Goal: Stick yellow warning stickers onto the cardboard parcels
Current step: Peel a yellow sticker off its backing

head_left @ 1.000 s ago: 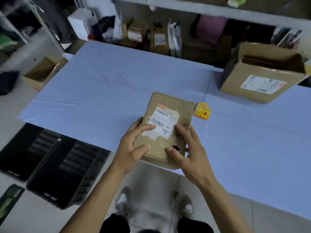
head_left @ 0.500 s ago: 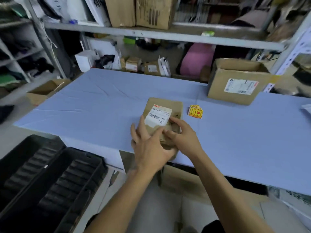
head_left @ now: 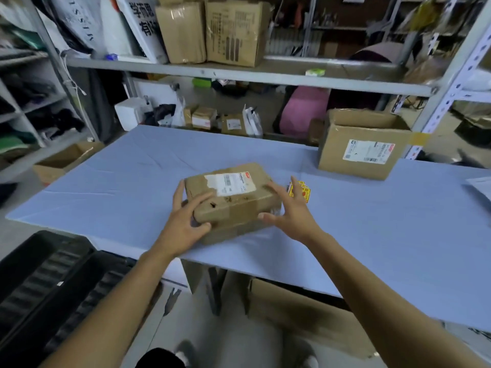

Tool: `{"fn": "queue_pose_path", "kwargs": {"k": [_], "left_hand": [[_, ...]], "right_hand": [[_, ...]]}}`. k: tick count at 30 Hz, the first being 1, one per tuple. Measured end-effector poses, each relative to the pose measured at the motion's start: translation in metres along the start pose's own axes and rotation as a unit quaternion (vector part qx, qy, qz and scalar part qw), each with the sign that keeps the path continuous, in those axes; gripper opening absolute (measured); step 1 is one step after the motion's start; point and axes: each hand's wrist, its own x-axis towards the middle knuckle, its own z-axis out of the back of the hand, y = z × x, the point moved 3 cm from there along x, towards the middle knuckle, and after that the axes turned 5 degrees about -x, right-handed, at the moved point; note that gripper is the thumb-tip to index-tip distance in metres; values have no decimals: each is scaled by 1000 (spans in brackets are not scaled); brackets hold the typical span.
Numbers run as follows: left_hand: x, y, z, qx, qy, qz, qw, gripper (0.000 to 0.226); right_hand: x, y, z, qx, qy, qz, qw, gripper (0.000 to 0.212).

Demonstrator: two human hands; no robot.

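So the small cardboard parcel point(head_left: 232, 197) is sitting on the blue tabletop point(head_left: 372, 221) close to the near edge, label side up, with a strip of brown tape across it and a small dark hole in the top. The left hand point(head_left: 186, 221) is on its near left corner, fingers spread and laid on the top, thumb against the front. The right hand point(head_left: 292, 211) is at the right end with fingers apart, brushing or just off the side, hard to say which, and not clamped on anything. The yellow warning stickers point(head_left: 300, 192) lie in a little stack just right of the parcel, partly hidden by that hand. My guess is the parcel's light and fairly stiff, a bit dented at the corners, so holding it by the two short ends or pinning it flat with one palm should be plenty. The stickers look thin and floppy, so I'd peel one by a corner. Far right there's a bigger open box point(head_left: 364, 144) with a shipping label; can't see what's inside. Another open box point(head_left: 66, 160) sits on the floor at the left, contents not visible either.
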Motion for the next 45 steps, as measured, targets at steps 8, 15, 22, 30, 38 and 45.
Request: {"fn": "queue_pose_path", "kwargs": {"k": [8, 15, 22, 30, 38, 45], "left_hand": [[43, 10, -45, 29, -132, 52, 989, 96], [48, 20, -64, 76, -193, 8, 978, 97], [31, -32, -147, 88, -93, -133, 983, 55], [121, -42, -211, -32, 31, -91, 995, 37], [153, -35, -224, -41, -26, -88, 995, 40], [160, -35, -217, -228, 48, -45, 971, 10]], "right_hand": [[35, 17, -54, 37, -145, 10, 989, 71], [43, -3, -34, -68, -111, 39, 991, 66], [36, -77, 16, -58, -227, -87, 968, 35], [66, -121, 23, -6, -211, -170, 963, 49], [69, -134, 28, 125, -260, -92, 953, 12], [73, -125, 23, 137, -168, 2, 976, 12]]}}
